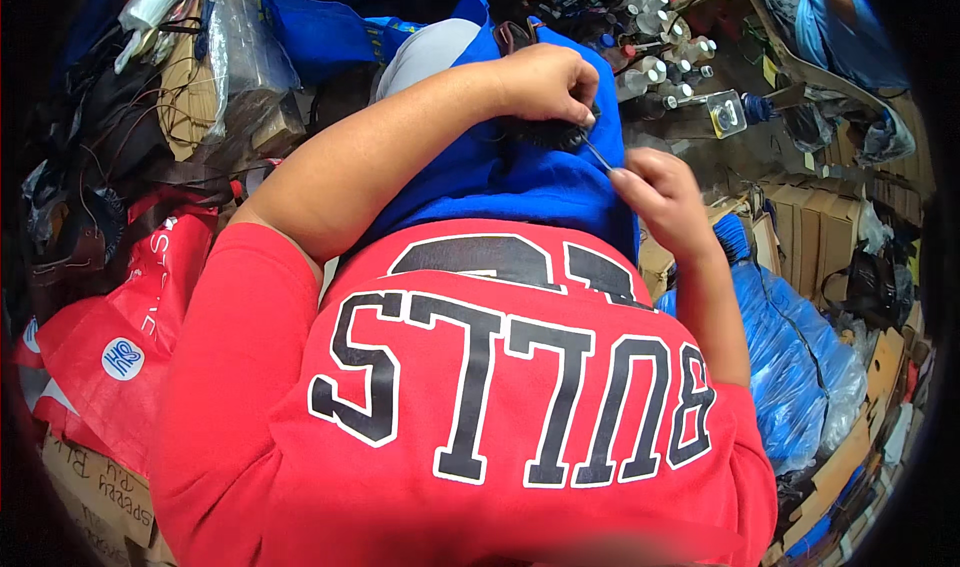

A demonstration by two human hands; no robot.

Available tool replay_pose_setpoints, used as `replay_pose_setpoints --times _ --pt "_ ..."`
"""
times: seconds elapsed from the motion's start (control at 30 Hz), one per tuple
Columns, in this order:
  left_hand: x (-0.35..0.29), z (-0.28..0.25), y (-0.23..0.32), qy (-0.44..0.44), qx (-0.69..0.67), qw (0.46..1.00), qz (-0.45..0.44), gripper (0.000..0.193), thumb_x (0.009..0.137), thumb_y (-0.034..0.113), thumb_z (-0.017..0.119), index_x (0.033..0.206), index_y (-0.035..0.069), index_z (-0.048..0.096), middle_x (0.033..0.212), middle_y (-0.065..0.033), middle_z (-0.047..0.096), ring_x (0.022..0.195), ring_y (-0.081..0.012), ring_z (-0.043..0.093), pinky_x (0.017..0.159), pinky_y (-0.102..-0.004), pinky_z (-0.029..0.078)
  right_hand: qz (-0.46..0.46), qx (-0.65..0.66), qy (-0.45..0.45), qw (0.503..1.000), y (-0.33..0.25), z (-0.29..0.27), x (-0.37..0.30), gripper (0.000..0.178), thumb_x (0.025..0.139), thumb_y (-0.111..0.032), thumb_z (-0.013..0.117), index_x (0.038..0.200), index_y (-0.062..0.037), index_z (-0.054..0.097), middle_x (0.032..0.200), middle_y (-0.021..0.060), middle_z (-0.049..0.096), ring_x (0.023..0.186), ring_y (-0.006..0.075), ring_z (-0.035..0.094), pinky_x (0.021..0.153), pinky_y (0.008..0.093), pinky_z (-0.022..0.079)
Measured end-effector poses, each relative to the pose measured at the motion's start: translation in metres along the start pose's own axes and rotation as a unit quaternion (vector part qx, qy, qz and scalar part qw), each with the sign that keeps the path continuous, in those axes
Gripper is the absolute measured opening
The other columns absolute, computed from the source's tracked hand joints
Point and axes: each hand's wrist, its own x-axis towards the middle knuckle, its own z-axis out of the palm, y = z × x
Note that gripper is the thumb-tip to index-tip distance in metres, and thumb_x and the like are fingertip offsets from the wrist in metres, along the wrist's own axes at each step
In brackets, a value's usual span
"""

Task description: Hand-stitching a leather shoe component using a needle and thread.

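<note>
Work on the black piece (545, 135) was, in my judgement, partway: the tool was engaged at its right edge, and completion could not be confirmed. The piece lay against the creased, matte blue cloth (490, 182), far side of my torso. My left hand (548, 85) was closed in a pinch at that edge; my right hand (662, 195) gripped a slender, straight, metal-looking rod (598, 155). The piece's rim appeared ridged. What remained probably lay along it.
</note>
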Motion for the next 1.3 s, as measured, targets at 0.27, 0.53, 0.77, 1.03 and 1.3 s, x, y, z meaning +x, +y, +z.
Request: replay_pose_setpoints --times 0.27,0.53,0.77,1.03,1.3 --pt "0.0 -0.024 -0.007 -0.08 -0.131 0.988 -0.024 0.021 0.085 0.022 0.065 0.098 0.005 0.068 0.093 -0.0021 0.066 0.087 -0.0114 0.057 0.078 -0.0266 0.045 0.069 0.1 0.124 0.985 0.002 0.0 -0.007 0.014 0.087 -0.014 0.062 0.094 -0.0029 0.067 0.077 0.0023 0.06 0.071 0.0087 0.053 0.063 0.0236 0.042" --pt "-0.002 -0.032 -0.008 -0.132 -0.144 0.98 -0.04 0.024 0.084 0.01 0.062 0.107 0.005 0.068 0.101 -0.003 0.068 0.092 -0.0102 0.059 0.084 -0.0239 0.045 0.071 -0.044 0.078 0.993 0.008 0.013 0.017 0.017 0.083 -0.011 0.061 0.096 -0.0045 0.069 0.082 0.0094 0.062 0.073 0.0162 0.059 0.066 0.0268 0.046" --pt "-0.004 -0.034 -0.01 -0.137 -0.148 0.978 -0.055 0.026 0.083 0.008 0.061 0.108 0.004 0.067 0.102 -0.0044 0.068 0.096 -0.0116 0.059 0.09 -0.0248 0.043 0.124 0.016 0.07 0.99 0.0 0.013 0.025 0.019 0.081 -0.012 0.061 0.097 -0.0038 0.069 0.08 0.0127 0.066 0.069 0.0144 0.061 0.065 0.0266 0.048" --pt "0.0 -0.032 -0.015 -0.14 -0.152 0.978 -0.035 0.025 0.083 0.009 0.061 0.107 0.003 0.067 0.101 -0.005 0.068 0.095 -0.0121 0.059 0.09 -0.0258 0.043 0.119 -0.103 0.139 0.978 -0.005 0.035 0.024 0.019 0.08 -0.016 0.063 0.093 -0.0035 0.067 0.081 0.016 0.066 0.069 0.0239 0.064 0.064 0.0316 0.049" --pt "0.002 -0.029 -0.016 -0.138 -0.175 0.974 -0.03 0.024 0.084 0.01 0.061 0.106 0.002 0.067 0.1 -0.0056 0.068 0.094 -0.0125 0.059 0.089 -0.0259 0.044 0.04 -0.137 0.184 0.973 -0.005 0.041 0.018 0.013 0.08 -0.013 0.063 0.09 -0.0059 0.067 0.083 0.0156 0.065 0.075 0.0307 0.064 0.067 0.0367 0.051"
